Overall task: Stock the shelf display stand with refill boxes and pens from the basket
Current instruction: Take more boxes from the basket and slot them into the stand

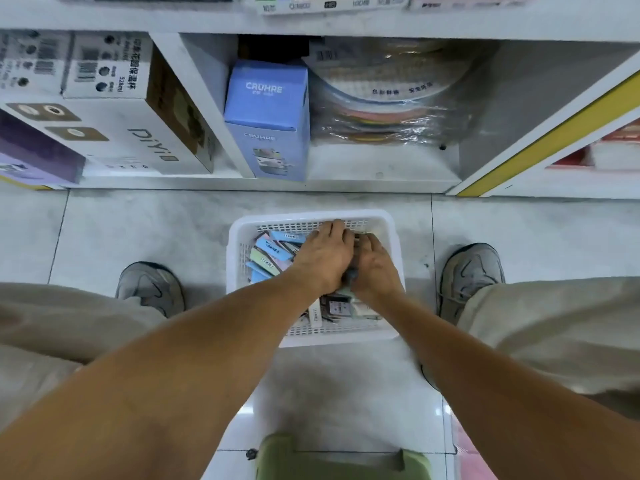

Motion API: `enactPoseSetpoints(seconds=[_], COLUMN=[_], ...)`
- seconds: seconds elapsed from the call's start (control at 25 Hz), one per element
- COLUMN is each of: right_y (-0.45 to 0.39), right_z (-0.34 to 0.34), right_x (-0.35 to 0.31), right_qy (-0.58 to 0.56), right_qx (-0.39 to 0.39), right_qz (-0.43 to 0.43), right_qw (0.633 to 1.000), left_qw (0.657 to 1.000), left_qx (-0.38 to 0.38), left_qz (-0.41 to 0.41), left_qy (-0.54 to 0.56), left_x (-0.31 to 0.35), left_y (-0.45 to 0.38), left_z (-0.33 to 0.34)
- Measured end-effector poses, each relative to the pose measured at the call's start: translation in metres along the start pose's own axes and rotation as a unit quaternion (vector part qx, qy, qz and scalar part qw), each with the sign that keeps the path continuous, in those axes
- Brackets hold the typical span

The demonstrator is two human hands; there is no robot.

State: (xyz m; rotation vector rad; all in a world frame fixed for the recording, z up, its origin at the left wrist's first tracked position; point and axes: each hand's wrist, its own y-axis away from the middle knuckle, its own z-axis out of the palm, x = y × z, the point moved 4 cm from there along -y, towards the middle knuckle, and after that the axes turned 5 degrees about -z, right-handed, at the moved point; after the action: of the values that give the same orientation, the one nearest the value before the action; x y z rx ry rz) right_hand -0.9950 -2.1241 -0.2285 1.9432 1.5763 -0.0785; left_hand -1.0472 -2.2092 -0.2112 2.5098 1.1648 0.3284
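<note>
reaching down into the white basket [389,237] on the floor [138,230] between two grey shoes, both hands meet over the pile of small refill boxes [272,252]. the left hand [323,258] lies fingers extended toward 12 o'clock, resting flat on the boxes. the right hand [374,268] sits just beside it at 3 o'clock, fingers curled downward; whether it grips anything cannot be told. pastel boxes show at the basket's 9 o'clock side, more at 6 o'clock. a blue carton [266,119] stands on the shelf [381,168] at 12 o'clock.
</note>
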Motion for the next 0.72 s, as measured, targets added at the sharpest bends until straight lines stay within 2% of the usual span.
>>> enactPoseSetpoints(seconds=[0.16, 0.36, 0.56, 0.72], right_y=[0.004, 0.013, 0.028, 0.030], right_z=[0.002, -0.001, 0.003, 0.009], right_x=[0.001, 0.006, 0.007, 0.009], right_qy=[-0.023, -0.108, -0.178, -0.151], right_qx=[0.030, 0.044, 0.074, 0.098], right_qz=[0.030, 0.013, 0.005, 0.025], right_qw=[0.999, 0.993, 0.981, 0.983], left_qw=[0.999, 0.996, 0.990, 0.989], left_qx=[0.011, -0.065, -0.135, -0.144], left_qz=[-0.022, -0.022, -0.043, -0.023], left_qy=[-0.028, -0.065, -0.018, 0.012], left_x=[0.004, 0.004, 0.011, 0.011], left_y=[-0.001, -0.015, -0.027, -0.027], left_z=[0.007, 0.010, 0.018, 0.025])
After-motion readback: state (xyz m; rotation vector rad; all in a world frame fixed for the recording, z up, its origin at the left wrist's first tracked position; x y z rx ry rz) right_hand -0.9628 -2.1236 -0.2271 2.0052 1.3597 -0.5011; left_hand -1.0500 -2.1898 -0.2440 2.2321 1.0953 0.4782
